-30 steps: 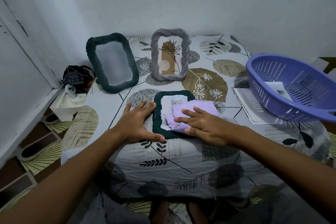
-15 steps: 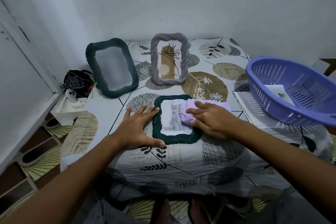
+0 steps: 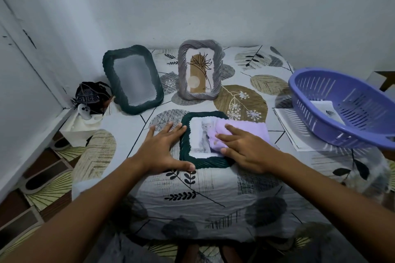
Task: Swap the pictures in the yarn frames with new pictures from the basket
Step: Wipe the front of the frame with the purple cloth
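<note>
At the near middle of the bed lies the dark green yarn frame [image 3: 205, 141], flat on the leaf-print sheet [image 3: 192, 194] with a grey kitten picture [image 3: 204, 134] showing behind its glazing. The right hand [image 3: 245, 151] presses a folded lilac cloth [image 3: 241, 132] onto the picture's right side, fingers nearly straight, nothing pinched. The left hand [image 3: 164, 151] lies flat and spread on the sheet, fingertips and thumb bracing the frame's left edge.

That frame looks light, with a soft, grippy wrapped border; the front panel is likely slick and breakable, so it is best taken by the yarn rim on two opposite sides, not by the centre.

Farther back, a second dark green frame [image 3: 133, 79] leans with no picture visible, and a grey yarn frame [image 3: 199, 70] stands upright holding a plant print. Off to the right, the purple basket [image 3: 342, 111] sits tilted over loose sheets [image 3: 292, 132], a paper picture [image 3: 327, 111] inside it: thin, floppy, easily creased, best lifted by an edge.
</note>
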